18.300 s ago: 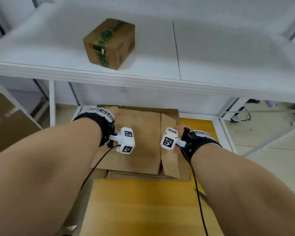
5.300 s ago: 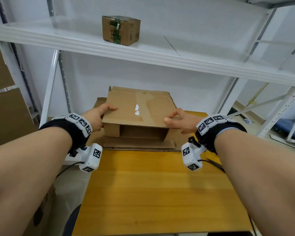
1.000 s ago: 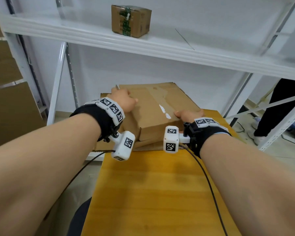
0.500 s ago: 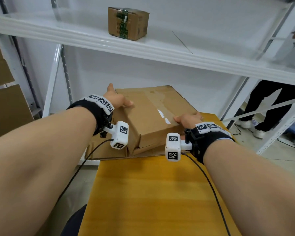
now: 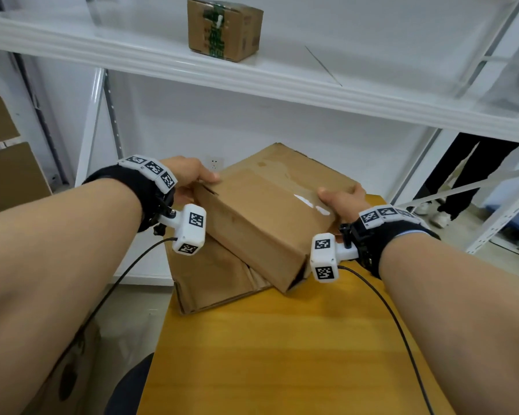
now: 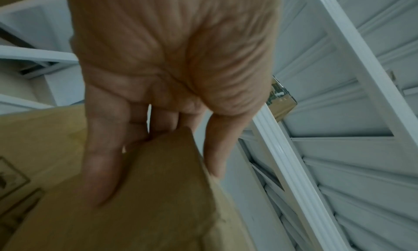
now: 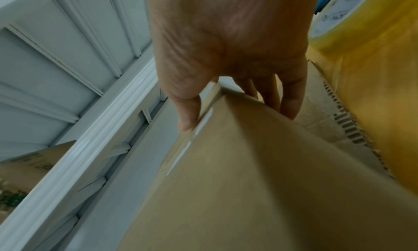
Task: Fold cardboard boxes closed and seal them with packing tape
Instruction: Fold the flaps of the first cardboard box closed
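A brown cardboard box (image 5: 261, 217), erected and turned at an angle, is held above flattened cardboard (image 5: 219, 280) at the far end of the yellow wooden table (image 5: 276, 354). My left hand (image 5: 192, 178) grips its far left corner, thumb on top and fingers down the side (image 6: 101, 165). My right hand (image 5: 340, 199) grips the right corner, thumb (image 7: 187, 111) along the top edge and fingers behind. Old clear tape (image 5: 309, 202) shines on the box top. A roll of yellowish packing tape (image 7: 334, 18) shows at the upper right in the right wrist view.
A small sealed box with green tape (image 5: 224, 28) stands on the white shelf (image 5: 252, 73) overhead. White rack posts (image 5: 93, 127) flank the table. Brown cartons (image 5: 6, 172) stand at left. A person's legs (image 5: 462, 181) are behind the rack at right.
Since a second ago the box has been lifted and rotated, its near corner swinging toward me and right. Both hands kept their hold. Earlier the cardboard lay flat, then was opened into a box.
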### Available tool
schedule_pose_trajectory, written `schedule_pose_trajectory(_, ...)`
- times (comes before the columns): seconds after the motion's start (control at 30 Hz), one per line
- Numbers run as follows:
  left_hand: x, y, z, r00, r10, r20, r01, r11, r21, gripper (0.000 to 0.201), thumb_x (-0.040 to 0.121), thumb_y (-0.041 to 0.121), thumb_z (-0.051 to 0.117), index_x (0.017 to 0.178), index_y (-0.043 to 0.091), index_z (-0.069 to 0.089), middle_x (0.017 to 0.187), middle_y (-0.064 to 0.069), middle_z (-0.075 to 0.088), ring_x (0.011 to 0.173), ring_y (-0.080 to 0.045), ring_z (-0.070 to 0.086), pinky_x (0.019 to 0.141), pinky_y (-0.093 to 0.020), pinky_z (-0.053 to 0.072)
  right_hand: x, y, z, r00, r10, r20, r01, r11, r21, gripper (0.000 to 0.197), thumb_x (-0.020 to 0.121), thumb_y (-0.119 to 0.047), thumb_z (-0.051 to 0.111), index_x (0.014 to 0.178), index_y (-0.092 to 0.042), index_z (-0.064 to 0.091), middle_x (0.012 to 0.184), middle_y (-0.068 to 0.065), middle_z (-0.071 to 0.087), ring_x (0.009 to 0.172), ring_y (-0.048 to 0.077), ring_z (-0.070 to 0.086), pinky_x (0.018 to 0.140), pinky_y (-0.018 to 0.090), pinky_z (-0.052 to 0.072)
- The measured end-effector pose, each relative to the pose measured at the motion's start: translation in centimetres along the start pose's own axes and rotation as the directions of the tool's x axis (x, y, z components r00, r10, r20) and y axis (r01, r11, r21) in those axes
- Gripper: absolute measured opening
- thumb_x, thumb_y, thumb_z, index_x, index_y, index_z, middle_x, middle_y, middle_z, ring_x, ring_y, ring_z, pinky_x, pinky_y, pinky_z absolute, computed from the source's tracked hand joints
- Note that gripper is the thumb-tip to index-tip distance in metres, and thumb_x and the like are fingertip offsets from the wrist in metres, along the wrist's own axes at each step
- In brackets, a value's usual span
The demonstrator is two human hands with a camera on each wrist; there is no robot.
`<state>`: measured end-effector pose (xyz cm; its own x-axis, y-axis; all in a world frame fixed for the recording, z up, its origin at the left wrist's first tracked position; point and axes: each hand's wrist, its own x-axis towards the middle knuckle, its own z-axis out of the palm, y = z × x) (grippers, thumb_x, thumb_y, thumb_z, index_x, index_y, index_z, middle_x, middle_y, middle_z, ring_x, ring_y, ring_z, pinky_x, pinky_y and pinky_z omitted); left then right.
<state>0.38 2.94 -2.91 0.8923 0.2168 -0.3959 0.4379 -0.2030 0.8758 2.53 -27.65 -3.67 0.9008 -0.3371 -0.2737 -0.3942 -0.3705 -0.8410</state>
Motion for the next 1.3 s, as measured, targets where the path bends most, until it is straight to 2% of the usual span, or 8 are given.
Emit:
schedule_pose_trajectory(0.07, -0.3, -0.4, 0.6, 0.995, -0.060, 0.078, 0.058, 0.998, 0.031, 0.030, 0.085, 0.022, 0.074, 0.105, 0.003, 0.062, 0.082, -0.012, 0.070, 0.076, -0.031, 0.067, 0.082, -0.049, 0.058, 0.0, 0.6, 0.3, 1.000, 0.004, -0.007, -0.004, 0.999, -0.050, 0.115, 0.078, -0.052, 0.080, 0.161, -0.024, 0.005, 0.155, 0.013, 0.037, 0.130, 0.040, 0.049, 0.105, 0.056, 0.046)
schedule_pose_trajectory(0.17, -0.6, -0.5, 1.0, 0.993, -0.086, 0.085, 0.082, 0.995, 0.053, 0.028, 0.083, 0.019, 0.073, 0.104, 0.005, 0.061, 0.090, -0.013, 0.067, 0.076, -0.029, 0.066, 0.061, -0.041, 0.058, 0.3, 0.8, 0.5, 0.999, 0.031, 0.009, -0.030, 0.988, -0.148, 0.113, 0.061, -0.070, 0.081, 0.147, -0.010, 0.040, 0.131, 0.015, 0.060, 0.110, 0.037, 0.064, 0.097, 0.051, 0.053)
schedule_pose_trajectory(0.33, -1.5, 0.6, 0.0, 0.985, -0.090, 0.149, 0.079, 0.994, 0.075, 0.011, 0.088, 0.009, 0.064, 0.096, 0.002, 0.061, 0.075, -0.014, 0.068, 0.060, -0.029, 0.067, 0.050, -0.038, 0.055, 0.3, 0.1, -0.6, 0.995, -0.004, 0.101, 0.038, 0.943, -0.330, 0.071, 0.078, -0.069, 0.070, 0.115, -0.008, 0.063, 0.100, 0.012, 0.071, 0.087, 0.030, 0.070, 0.087, 0.044, 0.058)
schedule_pose_trajectory(0.53, -3.1, 0.5, -0.1, 0.982, -0.040, 0.183, 0.022, 0.995, 0.102, 0.004, 0.090, 0.005, 0.054, 0.086, 0.004, 0.054, 0.066, -0.012, 0.061, 0.056, -0.027, 0.061, 0.059, -0.033, 0.051, -0.8, -0.5, -1.4, 0.945, 0.085, 0.317, 0.071, 0.890, -0.451, 0.059, 0.070, -0.063, 0.078, 0.095, -0.012, 0.060, 0.088, 0.008, 0.067, 0.073, 0.022, 0.067, 0.055, 0.029, 0.051)
schedule_pose_trajectory(0.77, -4.8, 0.7, -0.3, 0.969, -0.022, 0.247, 0.009, 0.998, 0.057, 0.003, 0.089, 0.004, 0.055, 0.092, 0.003, 0.055, 0.068, -0.014, 0.063, 0.070, -0.030, 0.061, 0.084, -0.045, 0.052, -0.3, -1.4, -1.8, 0.919, 0.092, 0.382, 0.130, 0.847, -0.515, 0.066, 0.065, -0.063, 0.078, 0.103, -0.010, 0.070, 0.084, 0.008, 0.077, 0.074, 0.025, 0.073, 0.065, 0.032, 0.055)
schedule_pose_trajectory(0.97, -4.3, -0.3, -1.1, 0.884, 0.003, 0.468, -0.037, 0.997, 0.062, 0.058, 0.066, -0.006, 0.064, 0.121, 0.009, 0.053, 0.119, -0.021, 0.056, 0.109, -0.043, 0.059, 0.091, -0.062, 0.050, -0.1, -0.3, -1.4, 0.952, -0.053, 0.301, 0.230, 0.774, -0.590, 0.051, 0.094, -0.059, 0.058, 0.078, -0.010, 0.061, 0.085, 0.011, 0.066, 0.080, 0.028, 0.062, 0.091, 0.043, 0.052)
schedule_pose_trajectory(1.07, -3.9, -1.8, -2.0, 0.821, -0.012, 0.570, -0.104, 0.980, 0.171, 0.075, 0.067, -0.015, 0.061, 0.131, 0.022, 0.052, 0.131, -0.017, 0.054, 0.120, -0.045, 0.053, 0.095, -0.058, 0.046, 0.3, -0.4, -1.1, 0.945, -0.043, 0.324, 0.241, 0.762, -0.601, 0.051, 0.094, -0.059, 0.058, 0.078, -0.011, 0.061, 0.078, 0.008, 0.066, 0.074, 0.026, 0.062, 0.081, 0.039, 0.055)
schedule_pose_trajectory(1.3, -2.5, -5.9, -1.4, 0.921, -0.028, 0.389, -0.091, 0.954, 0.287, 0.026, 0.095, -0.006, 0.052, 0.110, 0.014, 0.061, 0.114, -0.005, 0.064, 0.101, -0.018, 0.058, 0.096, -0.039, 0.048, 0.7, -0.8, -0.5, 0.929, -0.139, 0.344, 0.366, 0.493, -0.790, 0.056, 0.101, -0.058, 0.043, 0.067, -0.015, 0.053, 0.064, 0.002, 0.055, 0.060, 0.020, 0.050, 0.064, 0.031, 0.040)
